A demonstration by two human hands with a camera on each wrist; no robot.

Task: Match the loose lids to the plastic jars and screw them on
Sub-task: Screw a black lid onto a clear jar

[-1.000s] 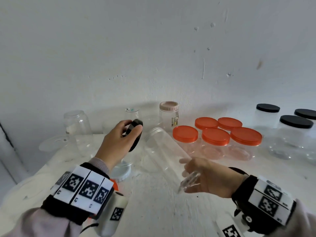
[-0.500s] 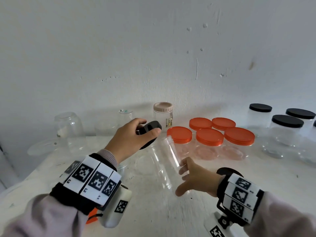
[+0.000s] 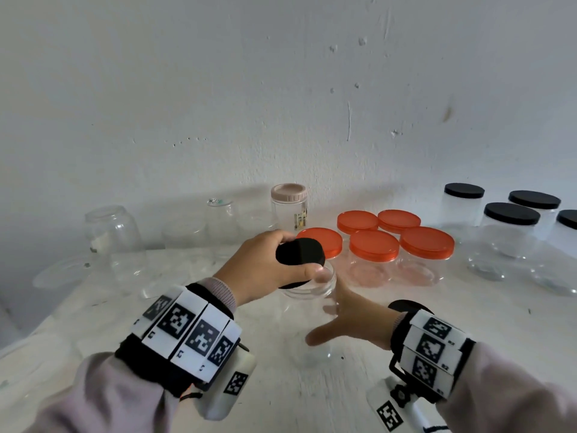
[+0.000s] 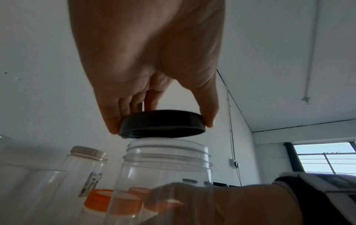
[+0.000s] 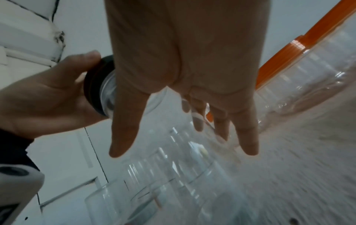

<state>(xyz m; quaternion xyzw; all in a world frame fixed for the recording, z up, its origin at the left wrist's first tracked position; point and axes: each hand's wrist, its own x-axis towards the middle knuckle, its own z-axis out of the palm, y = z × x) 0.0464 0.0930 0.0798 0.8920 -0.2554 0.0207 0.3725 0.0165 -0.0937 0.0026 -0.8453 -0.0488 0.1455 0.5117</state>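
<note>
The left hand point(image 3: 265, 264) pinches a black lid point(image 4: 161, 124) by its edge, just above the open clear jar point(image 4: 165, 175) standing on the table point(image 3: 468, 339); the right hand point(image 3: 352, 320) wraps the jar, fingers spread; nine jars behind are closed; some still need lids.

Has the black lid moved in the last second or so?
Yes. The left hand has carried the black lid rightward toward the orange-lidded jars and turned it flat, just above the mouth of the clear jar.
</note>
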